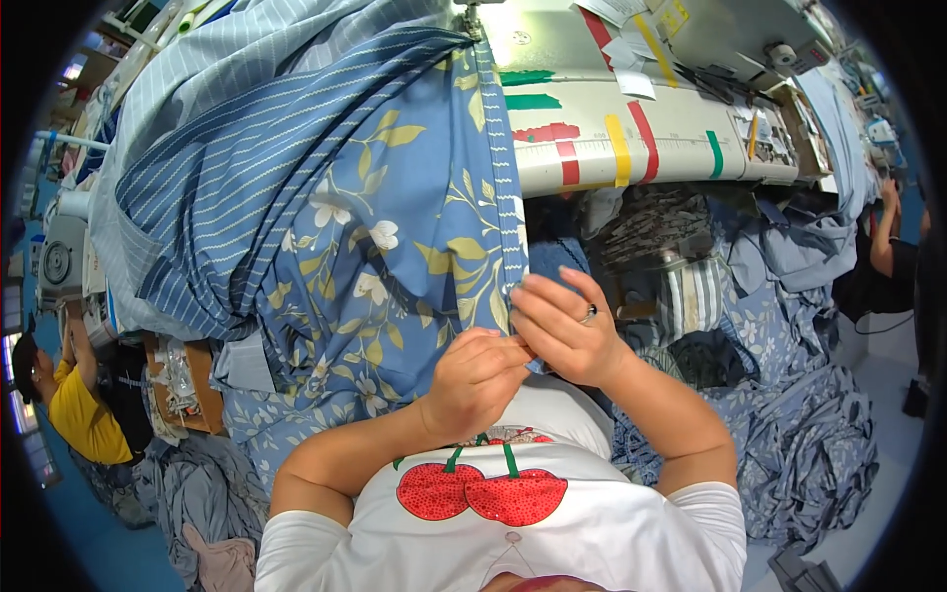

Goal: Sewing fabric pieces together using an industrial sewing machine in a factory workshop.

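Observation:
A large blue cloth with white flowers and yellow-green leaves [380, 296] drapes from the sewing machine table down toward my lap. Along its right edge runs a narrow striped band [506, 212], which leads up to the sewing machine's needle area [473, 25]. Low on this edge, close to my body, my left hand [475, 383] is closed around the cloth with its fingers curled. Just right of it, my right hand [564, 331], with a ring on one finger, bends its fingers over the same edge. The fingertips meet there, and the bit of cloth between them is mostly hidden.
The pale machine table [592, 148] carries coloured tape strips, with scissors [705, 84] farther back. Heaped floral cloth [789, 444] lies at the right. A wooden box [197, 385] stands left. One person in yellow [89, 419] works at left; another person's arm [885, 232] shows at right.

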`<state>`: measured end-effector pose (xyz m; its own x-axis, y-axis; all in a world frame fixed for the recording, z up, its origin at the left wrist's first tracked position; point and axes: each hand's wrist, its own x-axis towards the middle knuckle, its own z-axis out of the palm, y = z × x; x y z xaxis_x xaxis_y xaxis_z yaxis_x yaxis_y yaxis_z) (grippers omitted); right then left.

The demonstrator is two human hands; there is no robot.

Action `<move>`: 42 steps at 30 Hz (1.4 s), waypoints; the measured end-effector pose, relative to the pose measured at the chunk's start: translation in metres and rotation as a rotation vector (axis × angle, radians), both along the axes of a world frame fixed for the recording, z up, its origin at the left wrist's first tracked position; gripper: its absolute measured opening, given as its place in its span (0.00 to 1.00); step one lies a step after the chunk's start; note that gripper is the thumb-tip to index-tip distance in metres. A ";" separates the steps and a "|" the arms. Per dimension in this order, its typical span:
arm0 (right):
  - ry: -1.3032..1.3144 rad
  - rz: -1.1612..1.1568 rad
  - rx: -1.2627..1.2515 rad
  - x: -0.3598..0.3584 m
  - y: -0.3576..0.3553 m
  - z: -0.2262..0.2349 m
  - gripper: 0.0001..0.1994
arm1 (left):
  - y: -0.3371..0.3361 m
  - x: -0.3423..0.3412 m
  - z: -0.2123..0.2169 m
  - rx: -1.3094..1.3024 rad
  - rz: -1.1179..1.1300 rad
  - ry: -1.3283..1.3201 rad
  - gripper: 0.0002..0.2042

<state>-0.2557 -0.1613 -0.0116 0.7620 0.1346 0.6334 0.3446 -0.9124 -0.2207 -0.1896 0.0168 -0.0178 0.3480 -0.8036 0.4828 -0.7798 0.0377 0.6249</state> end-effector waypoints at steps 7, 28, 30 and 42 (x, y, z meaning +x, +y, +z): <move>0.092 0.201 -0.004 0.011 -0.005 0.000 0.08 | 0.000 0.050 0.051 0.138 -0.178 0.030 0.10; 0.128 0.146 0.162 0.003 -0.010 0.017 0.08 | 0.003 0.100 0.196 -0.070 0.669 -0.645 0.06; 0.124 0.152 0.179 0.000 -0.010 0.022 0.08 | -0.010 0.082 0.204 0.137 0.551 -0.507 0.11; 0.136 0.131 0.196 -0.001 -0.010 0.009 0.08 | 0.038 0.067 0.023 0.609 0.296 -0.483 0.34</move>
<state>-0.2572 -0.1715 -0.0021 0.8261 0.1227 0.5501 0.4123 -0.7970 -0.4414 -0.1222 0.0544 0.0055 0.4519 -0.8805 0.1430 -0.8920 -0.4475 0.0637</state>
